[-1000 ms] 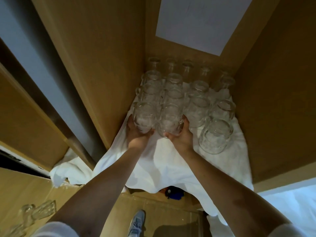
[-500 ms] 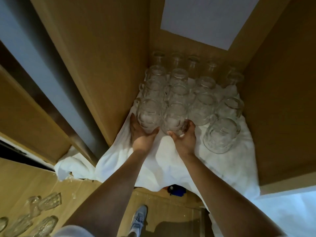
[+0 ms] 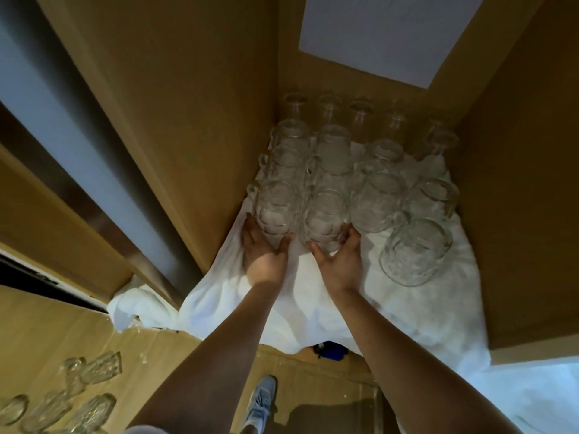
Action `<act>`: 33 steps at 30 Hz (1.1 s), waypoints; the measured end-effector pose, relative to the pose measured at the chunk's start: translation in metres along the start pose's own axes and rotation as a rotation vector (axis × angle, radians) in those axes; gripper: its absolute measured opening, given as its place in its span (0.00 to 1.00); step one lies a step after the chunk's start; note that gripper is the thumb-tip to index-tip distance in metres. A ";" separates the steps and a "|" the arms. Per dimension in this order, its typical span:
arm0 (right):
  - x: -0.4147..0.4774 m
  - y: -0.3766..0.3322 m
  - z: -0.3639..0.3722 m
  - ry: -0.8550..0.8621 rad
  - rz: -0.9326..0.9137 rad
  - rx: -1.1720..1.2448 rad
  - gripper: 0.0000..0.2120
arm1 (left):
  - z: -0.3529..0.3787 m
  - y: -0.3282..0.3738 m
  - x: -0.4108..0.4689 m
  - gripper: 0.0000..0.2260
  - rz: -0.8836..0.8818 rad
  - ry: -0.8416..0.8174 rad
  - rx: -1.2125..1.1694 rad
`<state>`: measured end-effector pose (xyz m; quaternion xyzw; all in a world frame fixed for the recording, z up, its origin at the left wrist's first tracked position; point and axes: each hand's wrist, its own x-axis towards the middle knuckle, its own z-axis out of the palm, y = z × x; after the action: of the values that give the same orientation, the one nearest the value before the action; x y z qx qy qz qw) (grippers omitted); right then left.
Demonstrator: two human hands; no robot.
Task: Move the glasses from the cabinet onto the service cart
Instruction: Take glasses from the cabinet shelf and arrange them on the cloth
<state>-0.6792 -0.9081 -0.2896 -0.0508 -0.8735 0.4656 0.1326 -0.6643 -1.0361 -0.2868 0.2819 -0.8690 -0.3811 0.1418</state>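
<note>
Two clear, dimpled glass mugs stand at the front of the cabinet (image 3: 188, 120) shelf, each held by a hand. The left hand (image 3: 266, 255) cups the left mug (image 3: 275, 205), thumb on one side of its base and fingers on the other. The right hand (image 3: 340, 264) wraps the second mug (image 3: 326, 217) the same way. The two mugs are touching or nearly so, and the left one sits just beside the cabinet's left wall.

Behind and to the right, the other mugs (image 3: 379, 198) fill the shelf in close rows. A lone mug (image 3: 413, 252) stands apart at the front right. All rest on a white cloth (image 3: 313, 296), which lies bare under the wrists and hangs over the shelf's front edge. A white sheet (image 3: 391, 36) is fixed to the back panel.

At lower left, several glasses (image 3: 94, 371) lie on a brown surface (image 3: 47, 333). A shoe (image 3: 260, 402) shows on the floor below.
</note>
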 end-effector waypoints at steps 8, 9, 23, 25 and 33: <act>0.004 -0.003 -0.007 -0.096 0.066 0.077 0.43 | 0.001 -0.004 0.000 0.45 0.059 -0.024 0.063; 0.005 -0.005 -0.010 -0.129 0.072 0.073 0.42 | 0.000 -0.004 -0.001 0.45 0.065 -0.032 0.079; -0.051 0.025 -0.112 0.067 0.089 -0.083 0.10 | 0.017 0.027 -0.126 0.25 0.511 -0.134 -0.097; -0.046 0.029 -0.129 0.180 0.090 -0.028 0.09 | 0.017 0.051 -0.120 0.26 0.570 -0.129 -0.126; -0.019 0.046 -0.145 0.042 0.217 0.019 0.42 | 0.039 0.117 -0.097 0.41 0.435 -0.560 -0.205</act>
<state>-0.6222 -0.7704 -0.2546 -0.1537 -0.8553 0.4845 0.1002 -0.6496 -0.8913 -0.2294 -0.0403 -0.8710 -0.4897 0.0036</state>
